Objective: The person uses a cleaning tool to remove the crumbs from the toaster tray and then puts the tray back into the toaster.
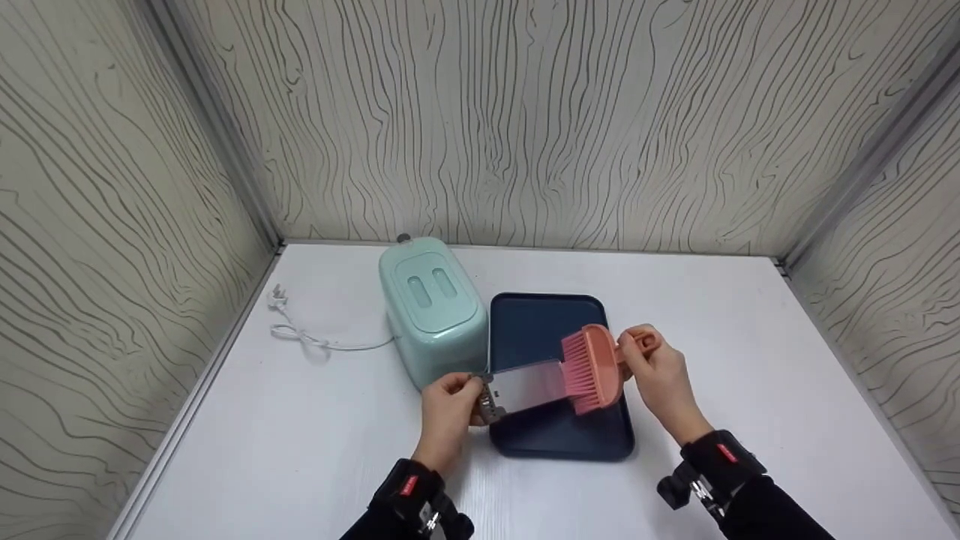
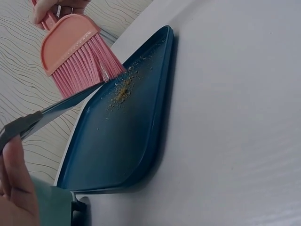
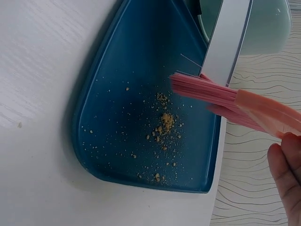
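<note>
My left hand (image 1: 445, 416) pinches the dark end of a flat metal crumb tray (image 1: 529, 388), held tilted above a dark blue tray (image 1: 544, 319). With my right hand (image 1: 664, 375) I grip the handle of a small coral hand brush (image 1: 602, 367). Its pink bristles (image 2: 89, 66) lie against the far end of the crumb tray, and some bend over the edge. Below them, yellow-brown crumbs (image 3: 165, 122) are scattered over the blue tray, thickest in a small heap. Part of the crumb tray is hidden behind the bristles in the head view.
A mint green two-slot toaster (image 1: 435, 300) stands left of the blue tray, close to its edge. Its white cord (image 1: 352, 347) and plug (image 1: 277, 298) lie on the white table (image 1: 750, 360) to the left. Wood-patterned panels (image 1: 525, 120) enclose the back and sides.
</note>
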Available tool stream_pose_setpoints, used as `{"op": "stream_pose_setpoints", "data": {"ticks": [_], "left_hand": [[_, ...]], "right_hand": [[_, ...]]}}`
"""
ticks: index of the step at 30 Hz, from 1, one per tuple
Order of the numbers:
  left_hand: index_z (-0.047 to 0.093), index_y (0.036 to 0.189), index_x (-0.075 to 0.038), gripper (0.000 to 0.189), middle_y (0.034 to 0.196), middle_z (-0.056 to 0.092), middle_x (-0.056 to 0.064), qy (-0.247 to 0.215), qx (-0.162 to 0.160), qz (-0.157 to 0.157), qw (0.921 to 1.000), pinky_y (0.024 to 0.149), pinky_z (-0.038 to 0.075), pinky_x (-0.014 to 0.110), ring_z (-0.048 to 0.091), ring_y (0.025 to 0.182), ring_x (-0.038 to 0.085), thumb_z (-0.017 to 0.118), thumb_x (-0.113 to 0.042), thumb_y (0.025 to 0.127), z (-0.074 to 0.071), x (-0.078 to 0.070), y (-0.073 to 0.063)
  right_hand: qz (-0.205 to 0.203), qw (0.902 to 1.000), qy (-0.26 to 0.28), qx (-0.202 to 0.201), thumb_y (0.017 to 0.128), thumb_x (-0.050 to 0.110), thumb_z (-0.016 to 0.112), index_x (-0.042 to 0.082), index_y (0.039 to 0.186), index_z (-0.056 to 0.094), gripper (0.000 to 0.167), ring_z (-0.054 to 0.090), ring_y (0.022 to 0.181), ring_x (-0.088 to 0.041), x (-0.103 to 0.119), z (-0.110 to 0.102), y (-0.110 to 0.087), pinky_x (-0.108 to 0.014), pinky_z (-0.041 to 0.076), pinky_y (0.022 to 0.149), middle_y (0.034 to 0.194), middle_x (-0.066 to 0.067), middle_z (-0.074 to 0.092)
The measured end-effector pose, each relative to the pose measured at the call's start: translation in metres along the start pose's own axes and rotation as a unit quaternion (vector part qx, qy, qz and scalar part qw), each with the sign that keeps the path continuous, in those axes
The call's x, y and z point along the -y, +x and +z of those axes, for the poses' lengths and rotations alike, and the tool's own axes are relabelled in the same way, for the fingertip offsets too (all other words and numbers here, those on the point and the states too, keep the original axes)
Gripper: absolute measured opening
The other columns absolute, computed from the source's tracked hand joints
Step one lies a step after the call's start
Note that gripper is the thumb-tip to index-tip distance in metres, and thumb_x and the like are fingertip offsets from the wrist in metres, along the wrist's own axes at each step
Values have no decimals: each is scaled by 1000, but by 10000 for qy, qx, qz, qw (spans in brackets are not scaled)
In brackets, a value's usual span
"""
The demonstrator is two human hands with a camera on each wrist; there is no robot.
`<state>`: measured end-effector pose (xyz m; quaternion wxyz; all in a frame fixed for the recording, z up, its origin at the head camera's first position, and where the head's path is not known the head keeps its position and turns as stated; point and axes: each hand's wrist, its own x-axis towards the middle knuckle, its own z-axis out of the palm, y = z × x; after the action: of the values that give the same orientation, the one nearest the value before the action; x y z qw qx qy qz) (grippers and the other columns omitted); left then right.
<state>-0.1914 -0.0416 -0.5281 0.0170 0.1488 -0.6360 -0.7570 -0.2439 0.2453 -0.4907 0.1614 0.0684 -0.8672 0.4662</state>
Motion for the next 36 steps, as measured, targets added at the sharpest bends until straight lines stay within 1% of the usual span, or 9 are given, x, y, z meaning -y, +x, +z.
{"op": "stream_pose_setpoints", "data": {"ticks": [6, 12, 19, 22, 26, 29, 33, 36], "left_hand": [[70, 100, 7, 17, 75, 64, 5, 13, -71, -84, 9999, 48, 57, 25, 63, 57, 13, 64, -6, 91, -1, 1, 3], [70, 99, 7, 17, 75, 65, 6, -60, -80, -99, 9999, 48, 56, 25, 63, 56, 13, 64, -5, 90, -2, 1, 1], [70, 98, 6, 16, 76, 67, 8, 6, -34, -43, 10000, 50, 57, 25, 62, 56, 13, 63, -6, 89, -5, -2, -1], [70, 100, 6, 17, 77, 67, 9, 11, -29, -48, 10000, 50, 57, 25, 63, 57, 14, 63, -6, 90, -5, -1, -1], [69, 100, 6, 17, 76, 66, 7, -103, -64, -85, 9999, 49, 56, 25, 62, 55, 13, 63, -5, 90, -4, -1, -2], [69, 100, 6, 16, 77, 65, 7, -174, -76, -88, 9998, 49, 56, 25, 61, 55, 12, 64, -6, 91, -4, -2, -2], [69, 99, 6, 15, 77, 66, 7, -173, -58, -116, 9998, 50, 57, 26, 62, 55, 13, 64, -6, 91, -4, -1, -2], [69, 98, 6, 15, 75, 65, 7, -182, -46, -136, 9997, 50, 57, 26, 62, 55, 13, 63, -5, 91, -4, 0, 0]], "right_hand": [[54, 9999, 66, -70, 103, 18, 58, 3, 99, 65, 17, 59, 59, -6, 1, 0, 1, -18, 48, 54, 72, -4, 65], [151, 9996, 242, -62, 104, 18, 57, 3, 98, 63, 18, 60, 58, -7, 0, 0, 1, -19, 51, 53, 70, -5, 65], [352, 9986, 374, -136, 105, 19, 57, 1, 101, 63, 19, 60, 58, -7, -3, -5, 0, -19, 52, 53, 72, -7, 65], [376, 9986, 339, -173, 105, 19, 57, 1, 102, 63, 19, 60, 58, -6, -3, -6, -1, -18, 51, 53, 73, -7, 66], [318, 9987, 347, -211, 105, 19, 57, 1, 104, 63, 20, 61, 59, -6, -3, -6, -1, -18, 52, 54, 75, -8, 67], [219, 9988, 296, -311, 105, 18, 57, 0, 103, 64, 19, 61, 59, -5, -4, -7, -1, -17, 51, 53, 75, -9, 67], [99, 9980, 114, -609, 104, 15, 57, 0, 102, 66, 17, 60, 57, -4, -6, -8, 0, -14, 47, 51, 74, -8, 67], [129, 9964, 205, -818, 103, 14, 58, -1, 103, 67, 17, 61, 55, -4, -6, -9, 1, -15, 48, 50, 73, -9, 69]]}}
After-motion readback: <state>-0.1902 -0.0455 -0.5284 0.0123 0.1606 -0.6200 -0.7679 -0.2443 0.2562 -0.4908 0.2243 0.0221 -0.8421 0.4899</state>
